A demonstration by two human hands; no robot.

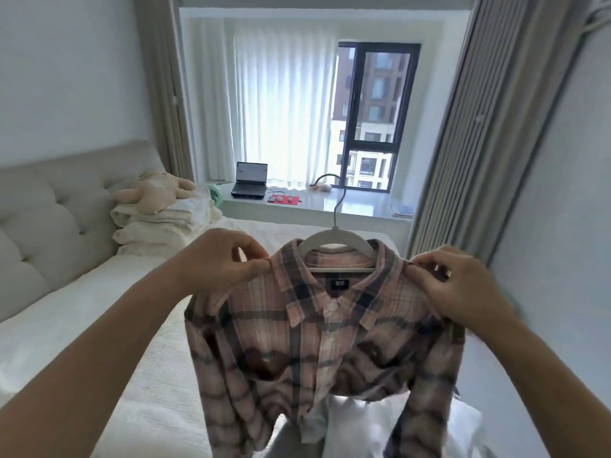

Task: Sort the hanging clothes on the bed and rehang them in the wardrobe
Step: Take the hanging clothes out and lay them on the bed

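Over the bed [99, 325], our left hand [218, 259] pinches one shoulder of the plaid shirt [317, 352]. The shirt hangs on a white hanger [334, 238], held up above the bed. Our right hand [463, 285] pinches the other shoulder.

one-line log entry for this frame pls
phase: sorting | left hand: pinches shirt shoulder | right hand: pinches other shoulder | shirt: on hanger, held up over bed

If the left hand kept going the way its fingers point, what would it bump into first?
The left hand pinches the plaid shirt at the shoulder, fingers pointing right. It would probably meet the shirt's collar and the white hanger first.
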